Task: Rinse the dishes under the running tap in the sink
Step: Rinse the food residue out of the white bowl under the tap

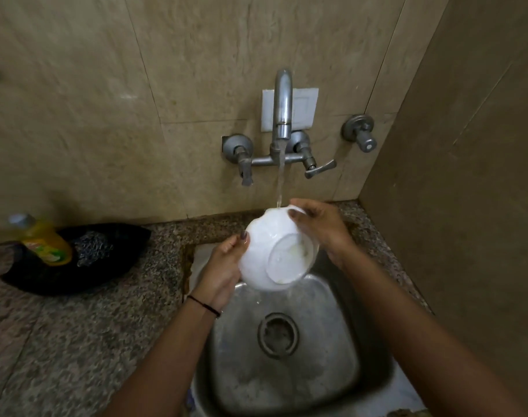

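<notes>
Beige stone-look tiles with thin grout lines cover the back wall and the side wall at right, meeting a speckled granite bench that wraps a square stainless steel sink with rounded corners and a round ribbed drain near its middle. From the back wall a dull metal tap arches forward over a white plate, with lever handles on both sides and a separate round valve further right; a thin stream of water falls from its spout. A white ceramic bowl, smooth and round with a ringed foot, is held over the far edge of the sink, tilted so its underside faces the camera, and the stream strikes its upper rim. The left hand cups the bowl's left side, its fingers curled around the wall, a dark thread band on the wrist. The right hand grips the upper right rim, fingers bent over the edge. Both forearms reach across the basin, leaving the drain and near half of the sink uncovered. On the bench at left lies a black crumpled cloth or bag, carrying a yellow detergent bottle with a pale cap and a tangled metal scrubber just beside it, well apart from the sink
</notes>
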Tool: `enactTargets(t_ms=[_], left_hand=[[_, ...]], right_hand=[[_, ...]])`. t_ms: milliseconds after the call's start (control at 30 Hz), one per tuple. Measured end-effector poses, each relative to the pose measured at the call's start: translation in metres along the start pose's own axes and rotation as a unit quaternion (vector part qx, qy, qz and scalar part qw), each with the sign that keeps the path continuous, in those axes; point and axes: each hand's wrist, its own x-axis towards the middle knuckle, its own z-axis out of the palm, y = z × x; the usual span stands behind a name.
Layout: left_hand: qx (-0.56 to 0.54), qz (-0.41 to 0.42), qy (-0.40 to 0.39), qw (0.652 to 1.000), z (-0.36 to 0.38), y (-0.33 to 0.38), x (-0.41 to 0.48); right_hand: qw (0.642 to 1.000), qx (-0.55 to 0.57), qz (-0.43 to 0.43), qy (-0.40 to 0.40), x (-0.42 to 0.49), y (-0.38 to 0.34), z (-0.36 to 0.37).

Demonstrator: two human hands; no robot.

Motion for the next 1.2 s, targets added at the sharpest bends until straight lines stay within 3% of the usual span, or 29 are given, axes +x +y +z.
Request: enactTargets(t_ms=[67,133,233,267,367,400,500,533,567,633,700,733,767,833,1033,1200], left_hand=[[-0.041,-0.008,0.022,0.999,0.01,-0.001,0.005],[-0.075,-0.016,0.037,0.996,0.017,0.001,0.006],[-0.128,-0.016,0.031,0.991,0.018,0.002,0.01],[-0.135,-0.016,0.03,0.99,0.018,0.002,0.01],[-0.127,-0.022,0.028,0.991,0.017,-0.001,0.011],[-0.126,-0.023,0.025,0.991,0.017,-0.001,0.011],[-0.141,-0.029,0.022,0.989,0.018,-0.001,0.011],[-0.148,-0.031,0.02,0.988,0.018,-0.001,0.011],[-0.152,-0.032,0.014,0.988,0.017,-0.002,0.011],[-0.155,-0.035,0.008,0.987,0.015,-0.004,0.011],[-0.169,-0.037,0.005,0.985,0.012,-0.006,0.011],[-0.179,-0.036,0.003,0.983,0.011,-0.007,0.011],[-0.191,-0.033,0.004,0.981,0.011,-0.008,0.011],[-0.217,-0.036,0.011,0.975,0.012,-0.008,0.012],[-0.257,-0.062,0.029,0.964,0.014,-0.011,0.015],[-0.244,-0.096,0.044,0.964,0.015,-0.013,0.015]], right_hand=[[0.99,-0.102,-0.076,0.053,-0.001,0.005,0.024],[0.95,-0.223,-0.212,0.052,-0.009,0.013,0.043],[0.795,-0.436,-0.421,-0.032,-0.008,0.027,0.044],[0.779,-0.446,-0.44,-0.033,-0.002,0.029,0.038],[0.835,-0.397,-0.376,0.066,0.012,0.033,0.032],[0.835,-0.402,-0.369,0.073,0.013,0.032,0.036],[0.734,-0.477,-0.481,-0.045,0.011,0.035,0.044],[0.729,-0.471,-0.494,-0.055,0.013,0.034,0.04],[0.752,-0.448,-0.482,-0.03,0.014,0.032,0.037],[0.845,-0.359,-0.389,0.073,0.02,0.034,0.03],[0.949,-0.203,-0.201,0.131,0.02,0.041,0.028],[0.977,-0.116,-0.107,0.145,0.019,0.046,0.03],[0.986,-0.053,-0.035,0.153,0.015,0.053,0.035],[0.987,-0.029,0.027,0.156,-0.003,0.066,0.049],[0.99,0.049,-0.022,0.13,-0.064,0.08,0.095],[0.984,-0.07,-0.131,0.097,-0.091,0.09,0.108]])
